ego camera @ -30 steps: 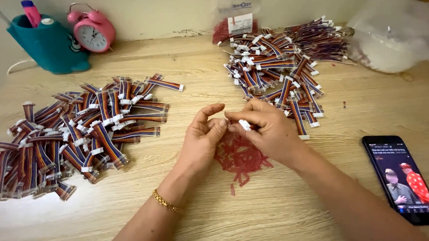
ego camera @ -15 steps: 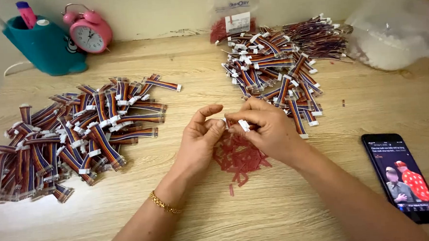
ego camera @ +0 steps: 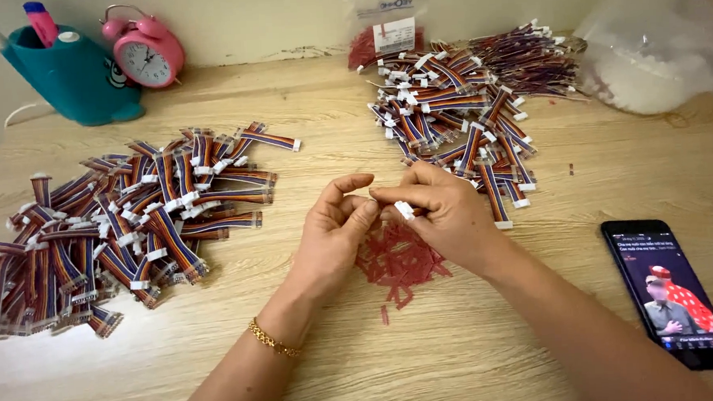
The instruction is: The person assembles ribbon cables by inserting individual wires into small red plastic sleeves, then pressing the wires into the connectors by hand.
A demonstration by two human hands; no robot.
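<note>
Together, our left hand (ego camera: pixel 338 229) and right hand (ego camera: pixel 445 213) pinch a small white connector (ego camera: pixel 404 210) between fingertips, directly above a heap of red strips (ego camera: pixel 399 263) on the surface (ego camera: pixel 459 356). Ribbon-cable piles lie left (ego camera: pixel 117 227) and ahead-right (ego camera: pixel 457 116).

small white plastic connector (ego camera: pixel 404 210), pinched at fingertip level above the wooden table, tilted, one end poking out pale and blocky. heap of short red strips (ego camera: pixel 399 261) flat on the wood directly beneath, scattered loosely, a few stray pieces lying just apart toward the near edge.
</note>
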